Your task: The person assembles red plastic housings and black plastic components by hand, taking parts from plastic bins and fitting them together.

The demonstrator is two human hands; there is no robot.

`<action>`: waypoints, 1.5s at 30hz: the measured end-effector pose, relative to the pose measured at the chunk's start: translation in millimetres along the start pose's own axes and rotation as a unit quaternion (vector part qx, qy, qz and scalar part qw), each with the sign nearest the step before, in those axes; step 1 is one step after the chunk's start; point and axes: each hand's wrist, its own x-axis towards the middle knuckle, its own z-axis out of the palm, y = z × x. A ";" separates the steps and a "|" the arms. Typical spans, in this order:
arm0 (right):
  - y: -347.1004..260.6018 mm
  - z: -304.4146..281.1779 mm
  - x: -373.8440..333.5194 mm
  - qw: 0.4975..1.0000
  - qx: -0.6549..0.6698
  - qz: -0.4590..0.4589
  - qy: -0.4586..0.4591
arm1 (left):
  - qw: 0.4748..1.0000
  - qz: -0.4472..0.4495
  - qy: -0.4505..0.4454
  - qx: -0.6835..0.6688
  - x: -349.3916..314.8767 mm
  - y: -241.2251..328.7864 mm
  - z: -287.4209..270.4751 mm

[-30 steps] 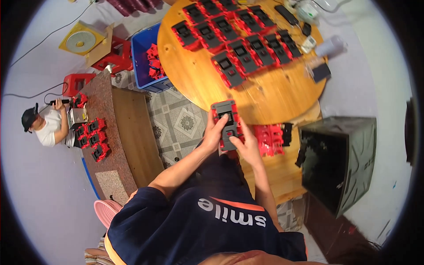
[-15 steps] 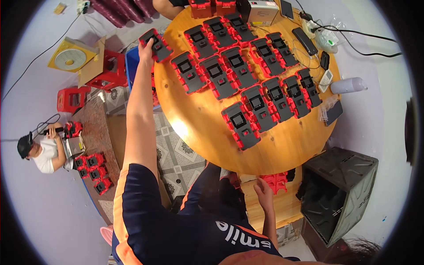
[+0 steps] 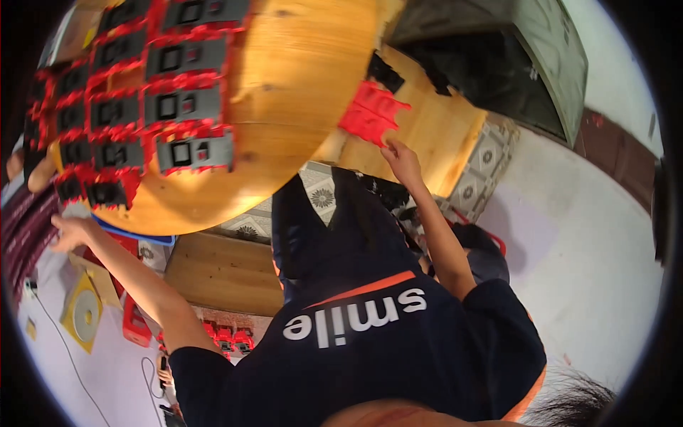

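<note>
My left hand (image 3: 71, 233) is stretched out past the left edge of the round wooden table (image 3: 284, 92), with its fingers apart and nothing in them. Close to it on the tabletop are several red plastic frames with dark grey panels, among them one frame (image 3: 196, 151) at the near end of the rows. My right hand (image 3: 404, 164) is low on the right, its fingertips closed on the corner of a bare red plastic frame (image 3: 373, 112) above a lower wooden surface. The picture is smeared by motion, so the fingers' exact grip is hard to see.
A dark green open crate (image 3: 491, 64) lies on its side at the far right. Under the table's left edge shows a blue bin (image 3: 135, 231). A yellow fan (image 3: 84, 313) stands beyond my left arm. Part of another person's bare limb (image 3: 43, 174) shows at the far left.
My view has swung to the right. My left hand no longer holds the red-and-black frame; where that went is unclear. My right hand has reached out to the bare red frame.
</note>
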 end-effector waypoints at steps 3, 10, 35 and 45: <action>52.8 20.0 29.2 0.981 0.105 0.058 0.151 | 0.914 0.341 -0.157 -0.154 -179.0 105.9 -66.5; 86.7 37.4 98.8 0.932 0.334 0.094 0.102 | 0.564 0.410 -0.708 -0.106 -593.2 100.0 -134.7; 109.0 -26.9 205.7 0.973 -0.048 -0.186 0.129 | 0.494 -0.528 -0.659 -0.207 -618.9 85.8 -191.7; 237.3 -19.9 109.0 0.900 0.416 0.127 0.024 | 0.496 -0.485 -0.706 -0.140 -624.2 103.0 -193.9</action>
